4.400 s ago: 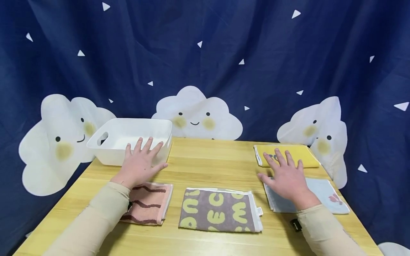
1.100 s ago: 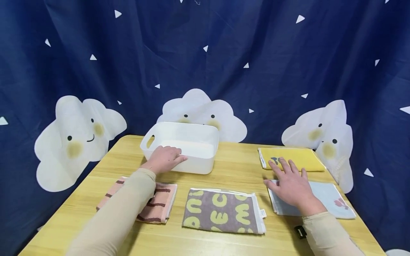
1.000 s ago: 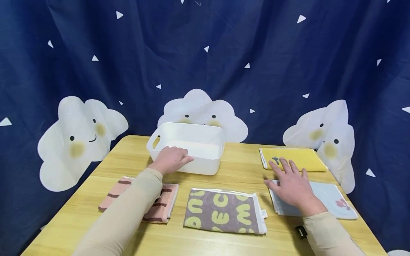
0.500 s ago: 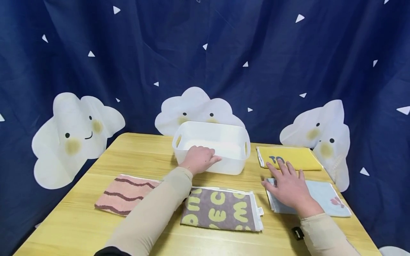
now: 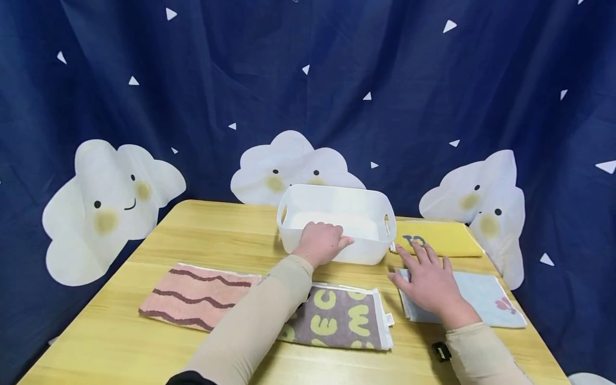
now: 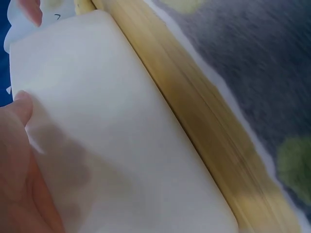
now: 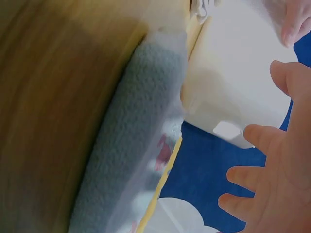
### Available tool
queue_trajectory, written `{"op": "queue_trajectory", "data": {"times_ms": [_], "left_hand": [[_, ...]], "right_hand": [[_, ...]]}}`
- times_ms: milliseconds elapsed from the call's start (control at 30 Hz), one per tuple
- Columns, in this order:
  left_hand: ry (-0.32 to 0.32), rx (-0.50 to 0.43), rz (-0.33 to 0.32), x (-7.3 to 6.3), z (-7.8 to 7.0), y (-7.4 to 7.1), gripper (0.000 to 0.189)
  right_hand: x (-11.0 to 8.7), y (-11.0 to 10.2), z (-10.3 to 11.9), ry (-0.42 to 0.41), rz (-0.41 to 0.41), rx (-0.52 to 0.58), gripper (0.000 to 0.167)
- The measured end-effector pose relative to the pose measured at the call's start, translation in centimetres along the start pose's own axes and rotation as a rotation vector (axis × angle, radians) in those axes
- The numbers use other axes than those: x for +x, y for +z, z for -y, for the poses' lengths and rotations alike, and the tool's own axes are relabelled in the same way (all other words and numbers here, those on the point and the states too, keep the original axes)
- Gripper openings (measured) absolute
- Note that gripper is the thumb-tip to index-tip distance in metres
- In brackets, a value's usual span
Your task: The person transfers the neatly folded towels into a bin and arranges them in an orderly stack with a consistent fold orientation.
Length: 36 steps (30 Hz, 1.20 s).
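My left hand [image 5: 321,243] grips the front rim of a white plastic bin [image 5: 363,251], fingers curled over the edge and thumb along the outside. The left wrist view shows the bin's smooth front wall [image 6: 102,107] close up, with the thumb [image 6: 24,107] against it. The bin has oval handle holes at both ends and nothing inside. My right hand [image 5: 430,286] is spread with fingers apart over the left part of a folded light blue towel [image 5: 486,299], fingertips overlapping the near edge of a folded yellow towel [image 5: 443,239].
A pink towel with wavy brown stripes [image 5: 192,297] lies front left on the wooden table [image 5: 106,342]. Beside it lies a purple-grey towel with yellow letters [image 5: 337,321], partly under the left forearm. A dark blue curtain [image 5: 269,80] with clouds hangs behind.
The left hand took hold of the bin's front rim and slid it right along the back of the table, up to the yellow towel. The right hand has stayed nearly in place.
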State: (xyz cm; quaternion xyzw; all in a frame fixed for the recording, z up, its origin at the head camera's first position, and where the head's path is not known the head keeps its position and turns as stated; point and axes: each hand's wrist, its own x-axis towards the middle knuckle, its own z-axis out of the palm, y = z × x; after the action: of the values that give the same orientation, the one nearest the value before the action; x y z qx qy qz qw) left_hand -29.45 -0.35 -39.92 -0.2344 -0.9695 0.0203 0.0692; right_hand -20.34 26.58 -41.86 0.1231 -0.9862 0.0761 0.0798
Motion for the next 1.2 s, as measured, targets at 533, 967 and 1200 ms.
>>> {"op": "queue_trajectory", "data": {"times_ms": [533,967,1200], "left_hand": [[0.070,-0.196,-0.175,-5.8,3.5,-3.3,0.049],[-0.153,-0.339,0.113,-13.0,7.8,-1.1,0.031],[-0.143,-0.371,0.272,-13.7,7.6,0.5,0.035]], "right_hand": [[0.6,-1.5,1.9,-0.065,-0.018,0.074,0.044],[0.0,-1.2,3.1,-0.039,0.270,0.208,0.025],[-0.1,-0.7,3.2,-0.006,0.344,0.195,0.031]]}}
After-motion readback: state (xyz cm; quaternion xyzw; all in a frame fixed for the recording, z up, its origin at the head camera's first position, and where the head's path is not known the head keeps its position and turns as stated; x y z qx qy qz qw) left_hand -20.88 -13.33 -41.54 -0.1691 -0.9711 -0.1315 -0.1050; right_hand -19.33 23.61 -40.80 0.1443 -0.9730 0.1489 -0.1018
